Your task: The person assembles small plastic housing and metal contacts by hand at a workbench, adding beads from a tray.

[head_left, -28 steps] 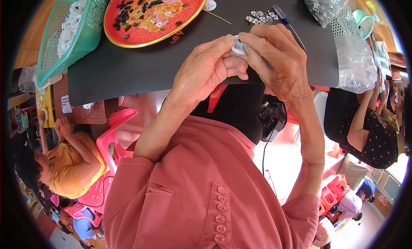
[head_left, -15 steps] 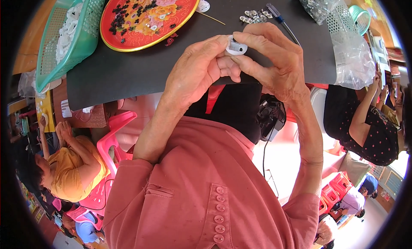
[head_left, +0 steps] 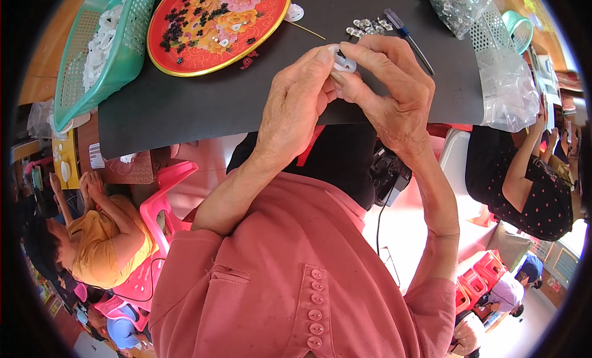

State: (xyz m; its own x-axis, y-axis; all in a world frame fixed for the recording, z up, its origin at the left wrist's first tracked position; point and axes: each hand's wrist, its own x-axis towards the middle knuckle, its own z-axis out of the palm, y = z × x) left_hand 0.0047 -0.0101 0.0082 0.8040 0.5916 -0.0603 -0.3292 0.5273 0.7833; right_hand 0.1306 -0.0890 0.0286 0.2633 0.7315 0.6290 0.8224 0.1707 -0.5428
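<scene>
Probably light, stiff and slick, the white piece [head_left: 343,61] suits rim holds, with the left hand [head_left: 293,102] pinching at nine o'clock, the right hand [head_left: 396,86] at three.

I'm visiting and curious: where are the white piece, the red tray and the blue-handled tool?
White piece [head_left: 342,64], head view: exposed face.
Red tray [head_left: 191,68], head view: lower border.
Blue-handled tool [head_left: 403,30], head view: handle.

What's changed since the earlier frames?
Both the left hand and right hand moved slightly away from the body with the white piece, toward the clear beads. The left's lower fingers show less. Nothing was let go; both still hold the piece. Red tray, green basket, blue-handled tool: unmoved.
</scene>
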